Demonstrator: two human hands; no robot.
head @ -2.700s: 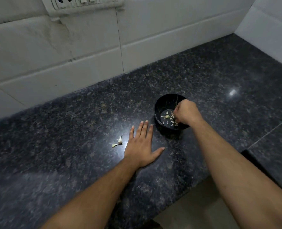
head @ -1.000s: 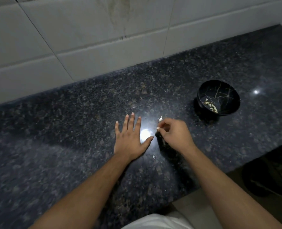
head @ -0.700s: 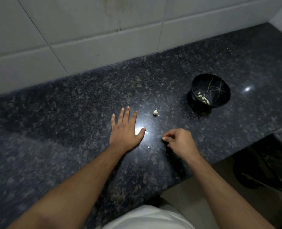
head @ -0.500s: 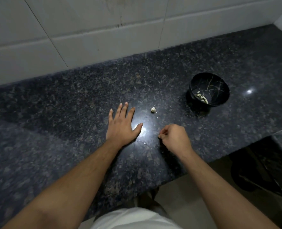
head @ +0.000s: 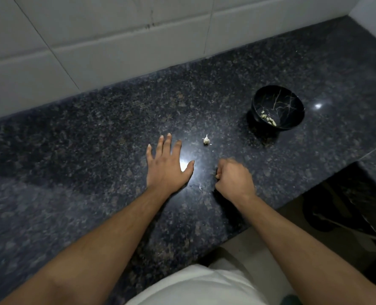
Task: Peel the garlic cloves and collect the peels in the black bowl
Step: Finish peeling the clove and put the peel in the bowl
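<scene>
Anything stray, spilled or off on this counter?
Yes. A peel scrap lies loose on the counter between the hands, outside the bowl. A garlic piece sits alone beyond the flat left hand. Nothing looks damaged.

head cam | worn high, looks forward-down | near countertop [head: 94,150] | single view

No readable text, labels, brands or numbers anywhere. Black bowl [head: 277,106] carries only pale vein-like lines inside, probably a marble pattern, not lettering. Counter [head: 94,139] and wall tiles [head: 116,40] unmarked.
</scene>
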